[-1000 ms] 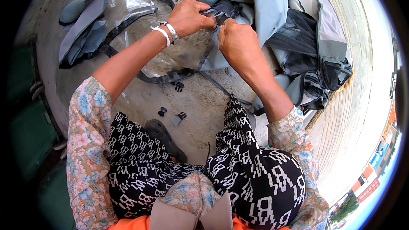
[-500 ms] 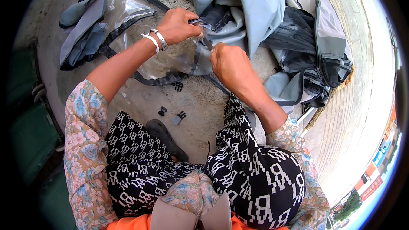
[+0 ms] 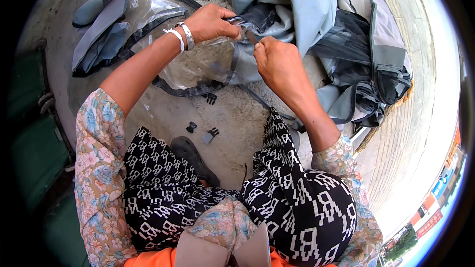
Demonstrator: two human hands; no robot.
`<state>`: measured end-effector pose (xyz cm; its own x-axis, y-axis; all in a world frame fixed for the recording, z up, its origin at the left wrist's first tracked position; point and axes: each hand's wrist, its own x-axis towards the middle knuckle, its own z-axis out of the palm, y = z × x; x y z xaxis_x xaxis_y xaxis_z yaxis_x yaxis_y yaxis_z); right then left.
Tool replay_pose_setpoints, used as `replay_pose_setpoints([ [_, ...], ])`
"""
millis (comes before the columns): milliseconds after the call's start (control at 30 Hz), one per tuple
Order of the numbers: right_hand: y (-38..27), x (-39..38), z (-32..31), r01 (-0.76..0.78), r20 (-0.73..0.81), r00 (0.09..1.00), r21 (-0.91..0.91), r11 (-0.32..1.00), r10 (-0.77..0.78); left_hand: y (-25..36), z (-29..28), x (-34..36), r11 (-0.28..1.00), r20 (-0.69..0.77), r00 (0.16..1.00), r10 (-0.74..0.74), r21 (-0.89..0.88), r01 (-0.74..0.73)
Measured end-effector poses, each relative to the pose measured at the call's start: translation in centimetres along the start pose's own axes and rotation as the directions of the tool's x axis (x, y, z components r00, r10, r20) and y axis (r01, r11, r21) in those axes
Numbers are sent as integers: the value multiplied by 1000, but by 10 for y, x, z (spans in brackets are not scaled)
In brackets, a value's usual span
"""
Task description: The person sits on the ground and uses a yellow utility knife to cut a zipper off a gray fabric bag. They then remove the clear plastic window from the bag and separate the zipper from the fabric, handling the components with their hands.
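My left hand [image 3: 208, 23] pinches an edge of clear plastic sheet [image 3: 193, 69] with dark binding. Just to its right, my right hand [image 3: 274, 59] grips a narrow tool [image 3: 250, 37], perhaps a blade, whose tip is at the plastic by my left fingers; its exact shape is unclear. Grey-blue fabric [image 3: 302, 5] is heaped beyond both hands, and dark mesh [image 3: 344, 39] lies to the right. Folded grey fabric [image 3: 94, 39] lies on the plastic at the left.
Small black buckles [image 3: 191, 127] and a grey-black clip [image 3: 210, 136] lie on the concrete ground [image 3: 163, 113] between my knees. Dark green panels with a railing [image 3: 27, 133] stand at the left. A pale paved surface [image 3: 405, 153] and distant signs appear at the right.
My right hand moved down and left, then back up and right. My left hand dipped and rose again a little leftward. The tool now shows more between them.
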<state>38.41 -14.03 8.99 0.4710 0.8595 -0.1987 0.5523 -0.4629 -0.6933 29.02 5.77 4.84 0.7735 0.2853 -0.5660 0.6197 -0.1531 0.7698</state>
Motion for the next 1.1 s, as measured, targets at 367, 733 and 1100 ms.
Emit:
replay_pose_setpoints([
  [367,-5,6,21,55,102,994,-67,996,-48,-5,8,0,996,-31,997,77,56,-75],
  [733,8,19,-8,-322,334,914,252,912,231,0,3,-11,980,115,989,91,-185,-69],
  [1100,-6,19,-20,-321,456,873,269,908,174,2,10,-14,989,15,991,130,73,-131],
])
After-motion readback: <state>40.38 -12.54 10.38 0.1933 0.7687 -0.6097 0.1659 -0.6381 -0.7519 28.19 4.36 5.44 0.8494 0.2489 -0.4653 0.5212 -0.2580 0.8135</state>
